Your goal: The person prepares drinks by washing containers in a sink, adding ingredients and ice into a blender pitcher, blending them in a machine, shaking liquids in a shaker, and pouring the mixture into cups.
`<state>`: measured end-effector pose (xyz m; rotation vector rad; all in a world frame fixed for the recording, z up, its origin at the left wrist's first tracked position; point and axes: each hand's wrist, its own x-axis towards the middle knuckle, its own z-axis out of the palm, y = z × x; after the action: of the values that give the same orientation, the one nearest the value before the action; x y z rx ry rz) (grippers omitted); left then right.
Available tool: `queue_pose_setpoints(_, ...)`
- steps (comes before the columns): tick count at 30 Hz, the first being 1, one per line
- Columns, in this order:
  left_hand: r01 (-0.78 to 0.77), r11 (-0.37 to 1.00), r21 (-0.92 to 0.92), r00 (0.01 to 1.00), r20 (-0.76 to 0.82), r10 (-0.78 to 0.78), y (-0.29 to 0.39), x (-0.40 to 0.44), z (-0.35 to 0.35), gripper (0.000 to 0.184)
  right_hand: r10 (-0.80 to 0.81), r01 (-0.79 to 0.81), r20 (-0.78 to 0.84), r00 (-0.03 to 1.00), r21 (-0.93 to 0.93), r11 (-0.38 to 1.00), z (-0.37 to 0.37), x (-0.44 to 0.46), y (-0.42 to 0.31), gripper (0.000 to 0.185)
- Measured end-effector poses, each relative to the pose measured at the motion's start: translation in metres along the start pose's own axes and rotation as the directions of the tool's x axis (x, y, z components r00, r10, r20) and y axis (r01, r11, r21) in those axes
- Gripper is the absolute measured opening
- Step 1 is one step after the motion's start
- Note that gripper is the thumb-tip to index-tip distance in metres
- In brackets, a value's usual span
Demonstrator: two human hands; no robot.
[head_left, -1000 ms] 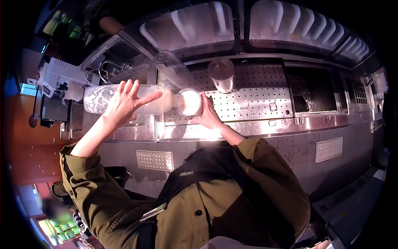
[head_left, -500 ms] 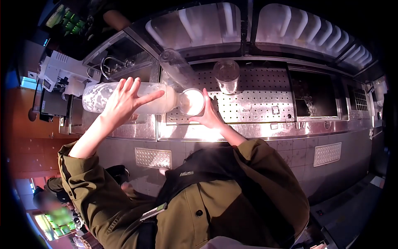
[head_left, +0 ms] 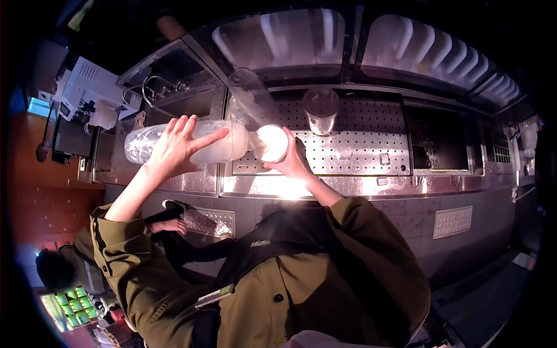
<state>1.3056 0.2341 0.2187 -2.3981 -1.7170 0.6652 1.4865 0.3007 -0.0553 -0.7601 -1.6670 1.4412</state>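
My left hand (head_left: 177,148) is wrapped over a large translucent shaker (head_left: 217,152), which lies nearly sideways with whitish residue on its wall. Its narrow mouth meets the rim of a cup (head_left: 271,144) holding a pale, milky liquid. Around the right side of that cup curls my right hand (head_left: 295,158), thumb on the near side. Behind the cup a tall clear container (head_left: 252,93) leans on the steel counter. A clear glass (head_left: 321,111) with a little clear liquid or ice at its base stands on the perforated drain tray (head_left: 365,142).
A white machine (head_left: 87,90) stands at the far left beside a sink tap (head_left: 154,90). A dark recessed bin (head_left: 438,139) is set right of the tray. Behind the counter are lidded compartments (head_left: 290,40). Another person (head_left: 75,261) is at the lower left, one hand near the floor plate.
The view has shifted slightly. The other person has come closer at the lower left. My hands keep the same hold, with the shaker still tipped against the cup.
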Motion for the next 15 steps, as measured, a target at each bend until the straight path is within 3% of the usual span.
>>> queue_pose_setpoints(8,0.068,0.99,-0.125,0.996,-0.042,-0.074,-0.006,-0.017,0.029,0.094,-0.138,0.133,-0.037,0.99,-0.118,0.984,0.002,0.004,0.003,0.107)
queue_pose_setpoints(15,0.101,0.913,-0.396,0.965,-0.183,-0.187,0.003,-0.04,0.081,0.096,-0.17,0.171,-0.098,0.981,-0.004,0.985,0.009,0.006,-0.007,0.1)
